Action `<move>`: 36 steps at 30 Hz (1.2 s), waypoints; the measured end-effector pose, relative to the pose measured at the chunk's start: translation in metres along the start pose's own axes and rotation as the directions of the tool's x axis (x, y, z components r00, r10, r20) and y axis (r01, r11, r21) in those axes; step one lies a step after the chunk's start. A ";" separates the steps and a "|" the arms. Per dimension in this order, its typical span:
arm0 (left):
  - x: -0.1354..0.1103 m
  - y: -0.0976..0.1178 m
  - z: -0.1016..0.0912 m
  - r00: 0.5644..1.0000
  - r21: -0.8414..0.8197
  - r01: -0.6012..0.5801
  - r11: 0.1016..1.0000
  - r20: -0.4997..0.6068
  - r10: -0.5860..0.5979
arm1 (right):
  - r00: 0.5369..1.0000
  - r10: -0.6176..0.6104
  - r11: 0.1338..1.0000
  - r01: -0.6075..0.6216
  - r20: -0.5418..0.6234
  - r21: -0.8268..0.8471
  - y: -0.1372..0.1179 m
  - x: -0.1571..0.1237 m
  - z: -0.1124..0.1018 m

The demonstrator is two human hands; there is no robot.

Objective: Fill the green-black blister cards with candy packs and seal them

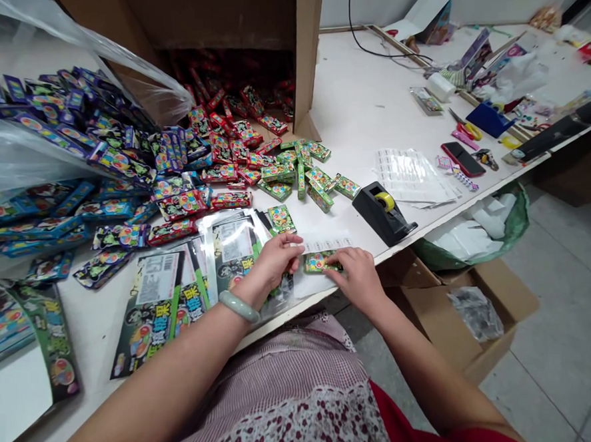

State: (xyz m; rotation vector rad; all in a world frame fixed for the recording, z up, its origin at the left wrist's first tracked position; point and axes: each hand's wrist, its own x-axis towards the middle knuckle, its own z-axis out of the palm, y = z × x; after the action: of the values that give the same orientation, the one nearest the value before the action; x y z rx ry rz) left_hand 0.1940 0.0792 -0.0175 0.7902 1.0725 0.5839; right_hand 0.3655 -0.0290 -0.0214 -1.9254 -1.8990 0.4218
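My right hand (359,277) presses on a small green candy box (321,263) lying flat on a strip of white paper (309,280). My left hand (275,262) rests on a pile of printed foil candy bags (234,248), its fingertips at the end of a white sticker strip (327,242). A jade bangle (238,306) circles my left wrist. Several green boxes (297,174) lie loose beyond my hands, beside heaps of red boxes (223,179) and blue packets (35,223).
A black tape dispenser (382,212) stands right of my hands, near a stack of sticker sheets (413,177). A phone (462,159), scissors (465,130) and clutter lie on the white table (362,90). Below its front edge are a green bag (476,226) and an open cardboard box (456,318).
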 end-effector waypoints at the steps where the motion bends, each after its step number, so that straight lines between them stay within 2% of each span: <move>1: -0.001 -0.002 -0.002 1.000 0.009 -0.007 1.000 -0.001 0.007 | 0.999 0.025 0.997 -0.023 -0.031 0.070 0.005 0.000 -0.002; 5: 0.001 -0.003 -0.007 0.999 0.032 -0.037 0.999 0.011 0.037 | 0.958 0.239 0.908 -0.162 -0.160 0.387 0.031 0.004 -0.012; 7: 0.002 -0.003 -0.007 0.999 0.044 -0.049 0.998 0.017 0.049 | 0.942 0.315 0.849 -0.225 -0.116 0.478 0.041 0.012 -0.015; 10: 0.003 -0.003 -0.005 0.997 0.062 -0.075 0.995 -0.007 0.076 | 0.939 0.343 0.768 -0.286 0.009 0.574 0.047 0.028 -0.012; 15: 0.002 -0.002 -0.001 0.986 0.130 -0.136 0.982 -0.082 0.147 | 0.932 0.351 0.576 -0.289 0.088 0.765 0.042 0.044 -0.003; 20: 0.008 -0.002 0.001 0.963 0.222 -0.205 0.953 -0.129 0.238 | 0.890 0.433 0.501 -0.370 0.144 0.782 0.046 0.049 -0.002; 24: 0.012 -0.004 0.000 0.939 0.334 -0.256 0.907 -0.135 0.315 | 0.882 0.445 0.490 -0.385 0.155 0.782 0.049 0.052 -0.001; 27: 0.013 -0.003 -0.004 0.901 0.459 -0.322 0.828 -0.120 0.417 | 0.891 0.429 0.537 -0.381 0.145 0.753 0.050 0.055 -0.001; 28: 0.014 -0.002 -0.005 0.870 0.532 -0.367 0.764 -0.095 0.484 | 0.900 0.418 0.579 -0.367 0.121 0.729 0.050 0.057 -0.002; 31: 0.018 0.004 -0.008 0.737 0.723 -0.490 0.488 0.044 0.675 | 0.935 0.351 0.744 -0.254 -0.039 0.619 0.051 0.063 -0.005; 32: 0.019 0.006 -0.009 0.716 0.744 -0.510 0.431 0.090 0.692 | 0.942 0.323 0.778 -0.210 -0.091 0.592 0.052 0.066 -0.005; 34: 0.022 0.009 -0.011 0.752 0.735 -0.515 0.441 0.141 0.644 | 0.950 0.294 0.772 -0.171 -0.105 0.612 0.053 0.071 -0.005; 36: 0.025 0.010 -0.012 0.815 0.711 -0.484 0.510 0.155 0.558 | 0.952 0.306 0.672 -0.208 -0.011 0.711 0.054 0.075 -0.003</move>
State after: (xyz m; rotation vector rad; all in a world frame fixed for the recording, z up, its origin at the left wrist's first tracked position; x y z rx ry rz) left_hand 0.1917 0.1076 -0.0264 1.8746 1.1549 0.7069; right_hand 0.4163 0.0459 -0.0399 -1.6135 -1.1100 0.9312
